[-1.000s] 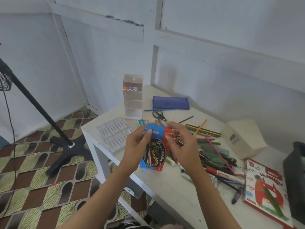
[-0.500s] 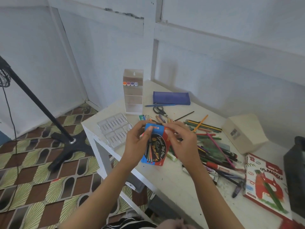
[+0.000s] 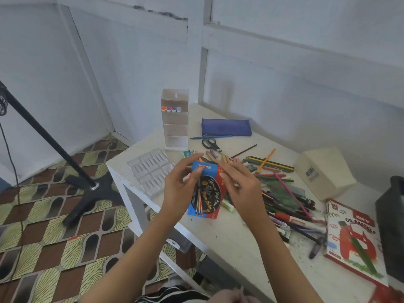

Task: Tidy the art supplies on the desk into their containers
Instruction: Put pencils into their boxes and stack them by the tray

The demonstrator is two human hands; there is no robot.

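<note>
1. White desk (image 3: pixel 229 243): coloured-pencil box (image 3: pixel 206 191) held over its near left edge.
2. Your left hand (image 3: pixel 181 191) pinches its left side, right hand (image 3: pixel 239 189) its top corner.
3. Likely light, crushable card; hold by the edges.

My left hand (image 3: pixel 181 191) grips the blue and red box (image 3: pixel 207 200) at its left edge, with the thumb laid across the printed front. My right hand (image 3: pixel 240 189) pinches the box's top right corner, and the box stands upright between them. A clear plastic tray (image 3: pixel 150 171) lies just left of the left hand. Beyond the tray stands a white organiser (image 3: pixel 175 132) with four coloured caps in its top shelf. Past both hands lie scissors (image 3: pixel 210 143) and a blue pouch (image 3: pixel 226 127). Right of the right hand sprawls a pile of pencils and pens (image 3: pixel 282 195), then a cream box (image 3: pixel 323 171) and an oil pastels box (image 3: pixel 354 237).
</note>
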